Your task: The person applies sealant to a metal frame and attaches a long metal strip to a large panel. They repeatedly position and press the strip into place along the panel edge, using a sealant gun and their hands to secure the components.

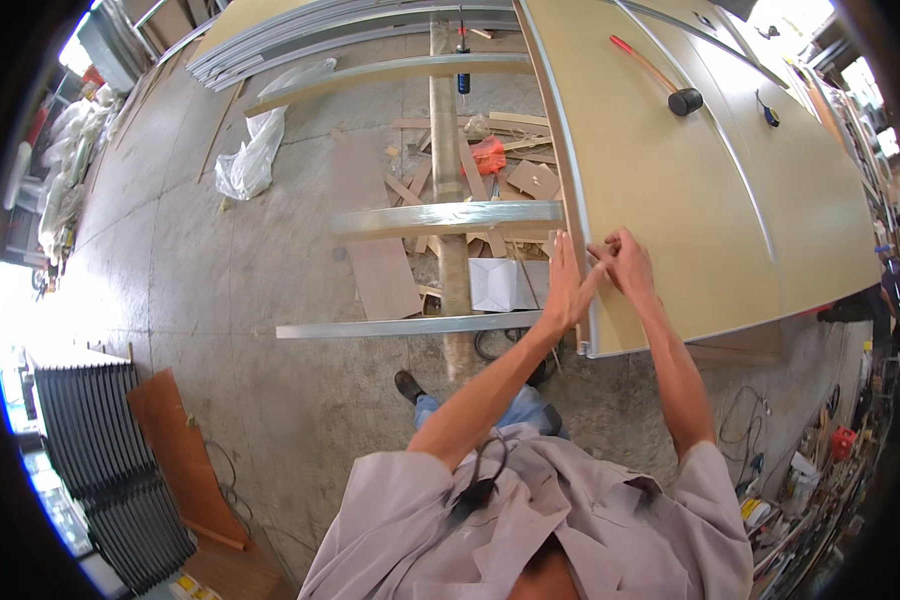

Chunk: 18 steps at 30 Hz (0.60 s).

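My left hand (567, 284) lies along the near left edge of a large tan panel (690, 240), its fingers stretched out and pressed to the metal edge strip (583, 215). Just to its right, above the panel's corner, my right hand (627, 264) has its fingers curled in a pinch. Whatever sits between those fingers, if anything, is too small to make out. Farther back on the panel rest a rubber mallet (686, 101) with a red-ended handle and a small black and yellow tool (770, 116).
Metal-topped crossbars (450, 218) reach left from the panel over wood scraps (390, 260) on the concrete floor. A screwdriver-like tool (463, 75) with a dark blue grip is at the far crossbar. White plastic sheeting (250, 165) lies at left. Cluttered shelving lines the right side.
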{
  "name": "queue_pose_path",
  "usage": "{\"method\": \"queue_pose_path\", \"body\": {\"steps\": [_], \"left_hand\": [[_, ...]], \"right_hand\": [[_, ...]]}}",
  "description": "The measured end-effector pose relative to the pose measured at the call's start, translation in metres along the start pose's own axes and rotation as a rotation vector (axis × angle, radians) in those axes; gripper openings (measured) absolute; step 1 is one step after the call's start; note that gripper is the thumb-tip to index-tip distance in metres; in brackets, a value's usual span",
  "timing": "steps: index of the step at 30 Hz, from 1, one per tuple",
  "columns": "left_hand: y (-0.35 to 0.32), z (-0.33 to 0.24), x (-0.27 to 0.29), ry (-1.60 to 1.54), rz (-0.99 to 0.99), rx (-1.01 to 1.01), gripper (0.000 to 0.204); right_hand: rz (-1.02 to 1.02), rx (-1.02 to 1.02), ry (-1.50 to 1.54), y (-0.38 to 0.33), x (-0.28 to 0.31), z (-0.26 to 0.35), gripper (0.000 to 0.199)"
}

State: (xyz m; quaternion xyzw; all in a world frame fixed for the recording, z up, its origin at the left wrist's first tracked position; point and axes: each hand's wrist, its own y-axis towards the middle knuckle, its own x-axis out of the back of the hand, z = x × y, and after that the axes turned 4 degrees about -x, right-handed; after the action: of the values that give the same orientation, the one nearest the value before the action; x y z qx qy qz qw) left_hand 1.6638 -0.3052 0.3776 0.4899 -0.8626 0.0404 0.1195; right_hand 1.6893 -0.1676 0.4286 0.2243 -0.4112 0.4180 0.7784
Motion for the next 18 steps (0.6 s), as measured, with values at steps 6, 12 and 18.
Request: {"method": "queue_pose_path", "body": {"steps": [6, 12, 18], "left_hand": [[-0.143, -0.006, 0.236, 0.075, -0.02, -0.116, 0.064], [-0.22, 0.048, 0.432, 0.28, -0.333, -0.001, 0.052], [-0.243, 0.079, 0.565, 0.505, -0.469, 0.073, 0.048]], "right_hand": [[-0.179, 0.075, -0.191, 0.052, -0.052, 0.004, 0.03], [-0.195, -0.055, -0.318, 0.103, -0.079, 0.031, 0.024], [-0.207, -0.213, -0.507, 0.146, -0.093, 0.032, 0.028]]}}
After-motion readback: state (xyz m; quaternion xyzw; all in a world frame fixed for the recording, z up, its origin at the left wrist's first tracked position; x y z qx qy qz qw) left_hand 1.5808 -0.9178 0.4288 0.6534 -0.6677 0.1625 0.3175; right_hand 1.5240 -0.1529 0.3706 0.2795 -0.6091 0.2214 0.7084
